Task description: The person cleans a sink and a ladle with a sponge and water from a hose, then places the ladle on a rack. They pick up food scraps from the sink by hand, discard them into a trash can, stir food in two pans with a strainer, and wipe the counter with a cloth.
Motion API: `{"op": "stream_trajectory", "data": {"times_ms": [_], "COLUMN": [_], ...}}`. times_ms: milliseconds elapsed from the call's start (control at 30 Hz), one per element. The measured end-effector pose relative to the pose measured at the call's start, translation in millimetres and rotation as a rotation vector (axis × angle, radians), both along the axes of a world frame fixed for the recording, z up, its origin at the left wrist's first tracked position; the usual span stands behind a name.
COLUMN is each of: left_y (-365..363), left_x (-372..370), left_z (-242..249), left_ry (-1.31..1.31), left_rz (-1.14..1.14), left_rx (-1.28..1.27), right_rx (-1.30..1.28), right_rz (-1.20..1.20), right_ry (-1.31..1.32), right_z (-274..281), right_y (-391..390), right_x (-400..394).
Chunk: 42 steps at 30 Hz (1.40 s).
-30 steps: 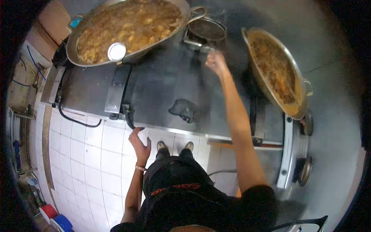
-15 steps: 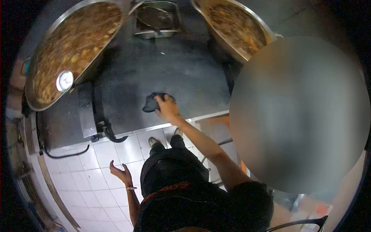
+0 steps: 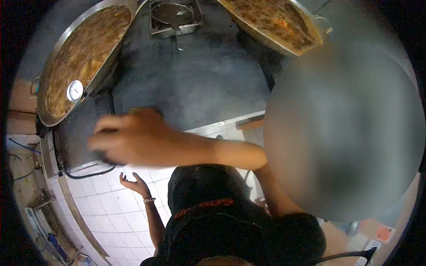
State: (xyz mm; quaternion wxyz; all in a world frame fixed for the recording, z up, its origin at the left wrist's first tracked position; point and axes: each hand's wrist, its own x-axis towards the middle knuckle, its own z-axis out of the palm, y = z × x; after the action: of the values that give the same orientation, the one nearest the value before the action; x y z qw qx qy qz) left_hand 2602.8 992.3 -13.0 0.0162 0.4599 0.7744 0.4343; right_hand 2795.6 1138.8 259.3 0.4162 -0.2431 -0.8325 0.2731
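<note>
My right hand (image 3: 133, 137) is raised close to the camera, over the left front edge of the dark worktop (image 3: 191, 84). Its fingers are curled around a dark cloth (image 3: 106, 157), mostly hidden behind them and blurred. Lower down, my left hand (image 3: 136, 184) hangs over the white tiled floor, fingers apart and holding nothing. Beyond my right hand, at the upper left, is a large pan (image 3: 84, 62) of bubbling oil and food with a round dial thermometer (image 3: 75, 90) at its rim.
A second large pan of frying food (image 3: 279, 22) stands at the upper right. Between the pans sits a metal tray (image 3: 174, 31) with a strainer in it. A black curved handle (image 3: 88, 175) juts from the front edge. A grey blurred disc covers the right side.
My right hand has lifted off the worktop and swung left and closer to the camera with the dark cloth. My left hand has shifted slightly. The view has moved a little.
</note>
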Motion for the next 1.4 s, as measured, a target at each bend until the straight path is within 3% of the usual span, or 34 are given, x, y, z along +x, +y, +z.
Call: {"op": "stream_trajectory", "data": {"times_ms": [67, 100, 133, 200, 233, 267, 300, 333, 367, 467, 533, 633, 667, 733, 867, 900, 933, 1000, 1067, 1133, 1167, 1200, 1267, 1333, 1400], "left_y": [-17.1, -35.3, -67.9, -93.4, -115.2, -147.9, -158.4, -176.2, -193.9, -206.7, -227.1, -234.8, -236.3, -249.2, -253.4, -253.7, -258.6, -256.4, -252.3, -275.2, -287.7, -273.0, -273.2, -284.2, -278.6], "left_x": [14.5, -8.4, -35.5, 13.1, 6.9, 1.2, 14.4, 24.0, 30.5, 59.4, 75.9, 113.7, 128.9, 137.5, 141.7, 136.3, 129.9, 105.2, 81.7, 58.4, 52.4, 48.3, 32.5, 17.2, 11.4], "left_z": [11.8, -17.3, -60.0, -24.1, -43.2, -78.9, -72.5, -81.7, -84.9, -113.3, -137.0, -164.0, -172.1, -178.6, -180.7, -182.7, -184.6, -189.3, -193.9, -257.2, -228.2, -213.4, -218.1, -251.1, -257.2], "left_ry": [-0.225, 0.0, 0.003, -0.005, 0.006, 0.011, 0.003, -0.026, -0.026, -0.093, -0.123, -0.23, -0.24, -0.365, -0.436, -0.414, -0.403, -0.583, -0.663, -0.884, -1.129, -1.215, -1.249, -1.227, -1.208], "left_rz": [0.029, 0.048, 0.094, 0.388, 0.536, 0.7, 0.819, 0.956, 1.083, 1.41, 1.538, 1.732, 1.759, 1.755, 1.719, 1.63, 1.593, 1.394, 1.226, 0.866, 0.745, 0.659, 0.47, 0.362, 0.31], "left_rx": [0.15, 0.128, -0.022, -0.071, -0.106, -0.145, -0.184, -0.211, -0.227, -0.241, -0.28, -0.307, -0.319, -0.383, -0.293, -0.307, -0.319, -0.312, -0.277, -0.117, -0.276, -0.277, -0.429, -0.579, -0.704], "right_rx": [0.214, 0.301, 0.38, 0.394, 0.41, 0.398, 0.412, 0.528, 0.62, 0.589, 0.633, 0.42, 0.412, 0.65, 0.3, 0.536, 0.588, 0.171, -0.185, -0.68, -0.634, -0.623, -0.641, -0.768, -0.661], "right_rz": [-0.01, -0.108, -0.187, -0.05, 0.017, 0.28, 0.55, 0.356, 0.409, 0.47, 0.646, 0.539, 0.568, 0.748, 0.623, 0.639, 0.739, 0.782, 0.724, 0.713, 0.74, 0.766, 0.448, 0.287, -0.08], "right_ry": [0.169, 0.34, 0.52, 0.614, 0.682, 0.423, 0.16, 0.059, 0.185, 0.145, -0.342, 0.077, 0.073, -0.5, -0.114, -0.358, -0.589, -0.46, -0.173, -0.055, -0.077, -0.105, -0.051, -0.038, -0.065], "right_z": [31.0, 50.6, 62.9, 61.7, 58.4, 33.3, -4.1, -31.7, -38.2, -66.3, -135.3, -139.5, -159.3, -186.6, -180.5, -203.2, -224.1, -224.4, -222.8, -225.1, -177.7, -150.9, -119.8, -73.4, -38.8], "right_y": [-18.4, -27.4, -35.8, -49.5, -57.6, -53.0, -47.2, -54.4, -53.5, -47.7, -43.4, -55.0, -57.2, -64.8, -70.1, -64.6, -55.2, -45.4, -27.8, -6.9, -17.5, -4.0, 10.7, 21.7, 21.1], "right_x": [-40.6, -61.4, -81.7, -125.2, -146.7, -169.6, -199.4, -231.8, -248.8, -324.8, -380.5, -389.6, -393.1, -404.3, -373.2, -369.9, -361.4, -342.7, -317.4, -273.4, -223.2, -180.2, -89.0, 3.7, 74.2]}}
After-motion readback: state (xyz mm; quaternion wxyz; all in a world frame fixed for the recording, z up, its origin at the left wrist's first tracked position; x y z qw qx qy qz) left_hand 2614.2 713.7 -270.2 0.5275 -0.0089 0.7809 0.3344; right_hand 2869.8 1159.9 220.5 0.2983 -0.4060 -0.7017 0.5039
